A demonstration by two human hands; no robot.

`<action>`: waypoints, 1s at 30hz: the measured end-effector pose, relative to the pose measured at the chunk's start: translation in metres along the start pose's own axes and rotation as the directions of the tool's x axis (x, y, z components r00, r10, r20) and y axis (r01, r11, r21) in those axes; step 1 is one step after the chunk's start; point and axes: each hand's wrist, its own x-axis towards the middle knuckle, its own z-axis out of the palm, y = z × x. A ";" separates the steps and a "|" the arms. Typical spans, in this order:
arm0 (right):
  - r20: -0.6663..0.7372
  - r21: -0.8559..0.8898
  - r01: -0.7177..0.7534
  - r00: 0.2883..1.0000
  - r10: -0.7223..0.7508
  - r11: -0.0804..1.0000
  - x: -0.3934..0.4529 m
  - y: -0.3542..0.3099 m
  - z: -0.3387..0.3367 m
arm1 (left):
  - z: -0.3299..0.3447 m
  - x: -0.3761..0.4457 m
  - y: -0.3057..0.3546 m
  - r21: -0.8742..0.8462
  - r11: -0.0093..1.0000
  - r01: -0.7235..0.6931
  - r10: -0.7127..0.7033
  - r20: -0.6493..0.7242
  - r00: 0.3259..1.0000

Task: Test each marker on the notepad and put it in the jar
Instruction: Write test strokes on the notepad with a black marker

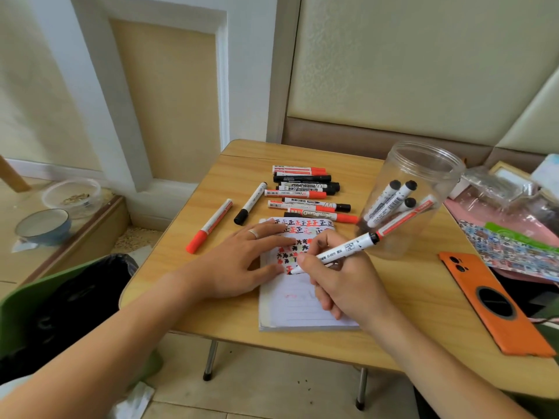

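Observation:
My right hand (341,279) grips a white marker (348,249) with its tip pressed on the lined notepad (302,313), which carries rows of red and black test marks. My left hand (239,261) lies flat on the notepad's left side, fingers spread, holding it down. A clear plastic jar (408,201) stands to the right of the notepad with several markers inside it. A pile of red and black markers (305,192) lies behind the notepad. Two more lie apart to the left: a red-capped marker (210,226) and a black-capped marker (251,204).
An orange phone (490,303) lies face down at the table's right. Plastic bags and patterned paper (511,246) crowd the far right edge. Left of the small wooden table (187,267) stand a green bin with a black liner (69,300) and bowls (44,225) on the floor.

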 end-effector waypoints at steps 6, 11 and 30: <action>-0.016 -0.046 -0.043 0.999 0.042 0.998 -0.002 -0.003 0.013 | 0.002 0.001 0.000 0.042 0.999 0.016 -0.017 0.007 1.000; -0.012 -0.054 -0.050 0.999 0.049 0.997 -0.003 -0.004 0.016 | 0.005 0.001 -0.001 0.054 0.998 0.016 -0.016 0.000 1.000; -0.037 -0.104 -0.093 0.995 0.089 0.990 -0.004 -0.004 0.018 | 0.008 0.001 -0.005 0.029 0.999 0.015 -0.015 -0.023 1.000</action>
